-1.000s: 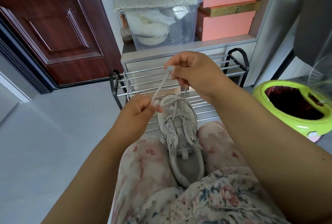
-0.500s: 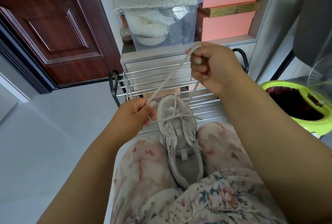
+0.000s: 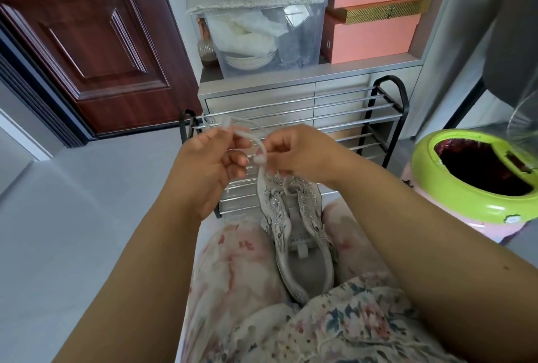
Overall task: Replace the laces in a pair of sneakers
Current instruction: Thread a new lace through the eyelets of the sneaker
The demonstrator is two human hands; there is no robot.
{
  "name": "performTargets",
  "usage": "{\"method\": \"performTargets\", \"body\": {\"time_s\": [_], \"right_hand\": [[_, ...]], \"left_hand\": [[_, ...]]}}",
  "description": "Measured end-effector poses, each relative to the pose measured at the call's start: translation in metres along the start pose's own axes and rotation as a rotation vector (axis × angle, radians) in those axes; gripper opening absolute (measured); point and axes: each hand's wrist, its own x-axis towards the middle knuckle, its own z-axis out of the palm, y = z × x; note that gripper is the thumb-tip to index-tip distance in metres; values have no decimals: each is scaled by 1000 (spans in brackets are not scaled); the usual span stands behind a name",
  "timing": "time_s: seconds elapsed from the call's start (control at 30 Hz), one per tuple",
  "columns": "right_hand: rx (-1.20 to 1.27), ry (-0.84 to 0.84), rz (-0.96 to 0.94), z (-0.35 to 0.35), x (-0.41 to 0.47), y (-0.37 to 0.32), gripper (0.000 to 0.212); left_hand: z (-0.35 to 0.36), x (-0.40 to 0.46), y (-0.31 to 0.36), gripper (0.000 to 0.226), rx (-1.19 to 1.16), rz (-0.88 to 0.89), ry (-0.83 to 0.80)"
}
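Left hand (image 3: 208, 163): we see its fingers curled, pinching one end of the lace (image 3: 256, 141) up near the rack.
Right hand (image 3: 294, 153): we note it pinching the same lace just above the shoe's toe.
Lace: arcs between both hands, runs down into the front eyelets.
Sneaker (image 3: 297, 234): wedged between our knees, toe pointing away.
Shoe rack (image 3: 334, 118): behind the hands.
Bin (image 3: 431, 176): green-rimmed, far right.

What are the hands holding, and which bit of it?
Both the left hand and the right hand pinch the loose part of the shoelace above the sneaker.
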Motion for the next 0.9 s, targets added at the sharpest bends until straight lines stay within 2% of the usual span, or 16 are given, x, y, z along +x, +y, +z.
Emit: {"method": "performTargets", "body": {"time_s": [0.07,0.17,0.2,0.3,0.4,0.57,0.73,0.9], "right_hand": [[196,44,-6,-5,2,0,13],[317,26,-41,-5,3,-2,21],[309,20,-46,-4,2,-3,23],[205,66,-12,0,1,-2,25],[-75,129,86,-4,-3,9,25],[-381,48,190,3,-21,29,46],[-481,17,171,17,-29,42,45],[-416,-9,129,17,-33,42,37]], "left_hand": [[-4,-4,-8,28,140,-28,-64],[-1,-14,-20,4,496,-10,-179],[0,-15,-25,11,526,11,-164],[-3,-14,-34,13,429,-6,-54],[-12,-16,-44,8,366,-32,64],[-13,-25,-60,4,316,-58,141],[-9,-31,-69,14,380,-49,147],[-6,-34,-70,10,452,-33,164]]}}
